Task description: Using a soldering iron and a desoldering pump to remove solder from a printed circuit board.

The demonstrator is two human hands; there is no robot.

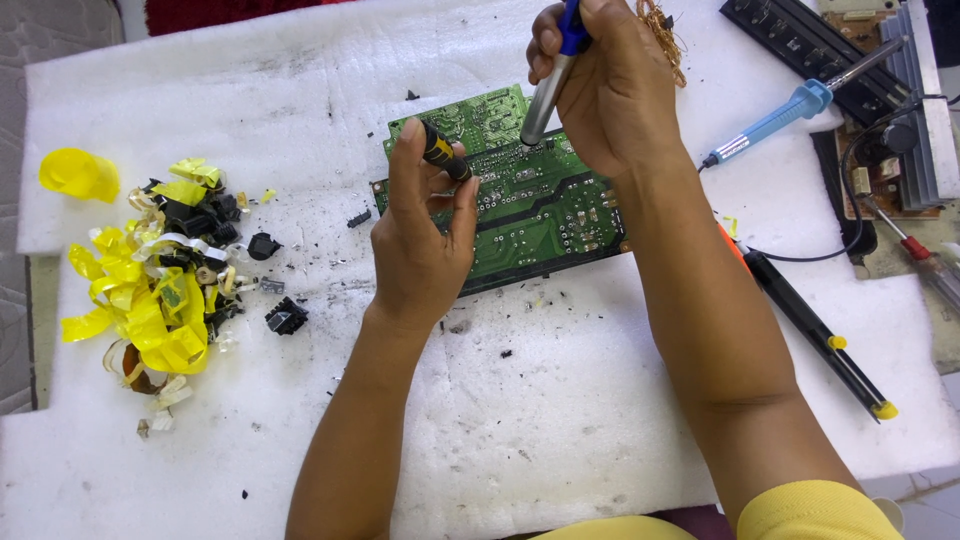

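Observation:
A green circuit board [530,215] lies solder side up on a white foam sheet [500,430]. My left hand [420,240] grips a small black tool with a yellow band [440,152] and presses its tip onto the board's left part. My right hand [600,80] holds a silver tube-shaped tool with a blue top [545,90] upright, its tip touching the board near the upper middle. A smaller green board [470,115] sits just behind the main one.
A pile of yellow tape scraps and black parts [160,280] lies at the left. A blue-handled soldering iron [790,110] and a black stick tool with yellow tips [820,340] lie at the right. More electronics [880,130] and a red-handled screwdriver [915,250] sit at the far right.

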